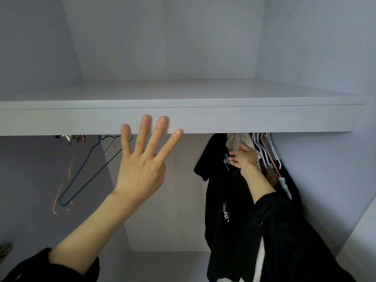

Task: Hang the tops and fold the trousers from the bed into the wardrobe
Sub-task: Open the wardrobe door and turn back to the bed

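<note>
Left hand: the left hand (140, 169) is up with its four fingers straight and fanned apart, fingertips (147, 120) against the front edge of the pale lilac wardrobe shelf (244, 119), holding nothing.
Right hand: the right hand (243, 156) is reaching in under that shelf on the right, fingers curled and pinching at the neck of the black printed top (223, 200), right by a small blue clip or hook; exactly what the fingertips grip I cannot tell.
Black top: hanging inside the wardrobe, right-hand part, below the shelf, draping down long, with a small white print on its front.
Neighbours on the rail: just right of the hand, a bunch of thin wire hangers in lilac, pink, white and blue (264, 147), with other garments packed against the side wall.
Left section: an empty dark blue wire hanger (85, 169) hangs tilted, a pink one beside it blurred.
Sleeves: both forearms come out of dark sleeves pushed back.
</note>
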A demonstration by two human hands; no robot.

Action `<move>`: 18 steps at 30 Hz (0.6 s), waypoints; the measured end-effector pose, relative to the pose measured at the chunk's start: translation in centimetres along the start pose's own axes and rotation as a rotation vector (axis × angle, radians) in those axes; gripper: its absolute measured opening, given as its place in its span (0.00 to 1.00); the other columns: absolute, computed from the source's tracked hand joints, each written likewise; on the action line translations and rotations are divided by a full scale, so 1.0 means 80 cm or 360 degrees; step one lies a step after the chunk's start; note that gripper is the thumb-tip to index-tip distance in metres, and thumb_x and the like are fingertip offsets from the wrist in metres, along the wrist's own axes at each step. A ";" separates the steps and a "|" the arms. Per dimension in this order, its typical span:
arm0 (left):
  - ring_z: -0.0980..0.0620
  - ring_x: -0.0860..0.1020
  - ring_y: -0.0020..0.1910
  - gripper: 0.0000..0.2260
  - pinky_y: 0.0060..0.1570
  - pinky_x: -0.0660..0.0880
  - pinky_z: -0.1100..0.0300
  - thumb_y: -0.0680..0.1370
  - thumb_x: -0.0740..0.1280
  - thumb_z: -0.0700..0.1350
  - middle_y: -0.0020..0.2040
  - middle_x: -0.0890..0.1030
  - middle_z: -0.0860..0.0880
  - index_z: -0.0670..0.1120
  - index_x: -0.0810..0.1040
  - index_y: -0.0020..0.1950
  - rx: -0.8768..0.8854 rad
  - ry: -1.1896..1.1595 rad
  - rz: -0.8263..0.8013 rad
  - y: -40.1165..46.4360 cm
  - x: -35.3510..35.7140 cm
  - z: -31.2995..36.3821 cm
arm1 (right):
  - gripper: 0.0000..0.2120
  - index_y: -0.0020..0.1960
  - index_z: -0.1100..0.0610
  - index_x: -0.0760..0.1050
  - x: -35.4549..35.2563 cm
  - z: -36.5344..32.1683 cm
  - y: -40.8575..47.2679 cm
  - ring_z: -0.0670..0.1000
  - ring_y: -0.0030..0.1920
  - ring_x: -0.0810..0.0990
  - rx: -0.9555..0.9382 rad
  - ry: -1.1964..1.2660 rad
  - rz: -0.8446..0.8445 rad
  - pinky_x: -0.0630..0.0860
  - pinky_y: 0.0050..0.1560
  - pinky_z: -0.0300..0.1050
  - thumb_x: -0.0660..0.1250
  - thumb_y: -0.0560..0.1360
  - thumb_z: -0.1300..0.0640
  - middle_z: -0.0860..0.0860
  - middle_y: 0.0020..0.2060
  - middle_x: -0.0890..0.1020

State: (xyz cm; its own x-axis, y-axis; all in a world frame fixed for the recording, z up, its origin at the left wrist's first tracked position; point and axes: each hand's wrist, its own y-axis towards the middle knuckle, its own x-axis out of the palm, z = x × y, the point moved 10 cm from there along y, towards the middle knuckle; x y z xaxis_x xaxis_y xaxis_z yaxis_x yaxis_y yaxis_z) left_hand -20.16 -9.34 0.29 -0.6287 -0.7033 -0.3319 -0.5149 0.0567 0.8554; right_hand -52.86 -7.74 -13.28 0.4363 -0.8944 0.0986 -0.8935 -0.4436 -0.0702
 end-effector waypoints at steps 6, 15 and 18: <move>0.40 0.41 0.75 0.45 0.69 0.41 0.34 0.67 0.64 0.30 0.77 0.39 0.48 0.51 0.44 0.77 -0.0034 -0.0016 -0.0073 -0.002 -0.002 0.001 | 0.23 0.69 0.59 0.68 -0.035 -0.032 -0.009 0.59 0.52 0.79 -0.0261 -0.0570 0.0210 0.77 0.55 0.55 0.56 0.77 0.71 0.58 0.58 0.77; 0.38 0.47 0.75 0.40 0.70 0.45 0.36 0.68 0.65 0.32 0.77 0.51 0.43 0.46 0.52 0.77 -0.0265 -0.0213 -0.0382 -0.027 -0.017 0.016 | 0.21 0.71 0.62 0.65 -0.023 -0.023 -0.122 0.58 0.71 0.65 -0.0683 -0.1386 0.0062 0.63 0.70 0.50 0.56 0.78 0.66 0.60 0.69 0.68; 0.36 0.53 0.74 0.37 0.70 0.55 0.37 0.68 0.66 0.33 0.75 0.57 0.38 0.45 0.58 0.75 -0.0352 -0.0323 -0.0534 -0.069 -0.034 0.016 | 0.19 0.69 0.60 0.69 -0.001 -0.015 -0.183 0.58 0.70 0.65 -0.0929 -0.1607 0.0005 0.62 0.70 0.53 0.58 0.78 0.64 0.59 0.68 0.70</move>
State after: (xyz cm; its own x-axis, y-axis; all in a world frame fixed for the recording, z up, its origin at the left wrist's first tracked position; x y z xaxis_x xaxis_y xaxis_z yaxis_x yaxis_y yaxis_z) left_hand -16.32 -6.83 -4.02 -0.5613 -0.5022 -0.6579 -0.5869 -0.3190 0.7442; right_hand -39.92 -1.09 -11.05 0.0857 -0.6510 -0.7543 -0.6933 -0.5826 0.4241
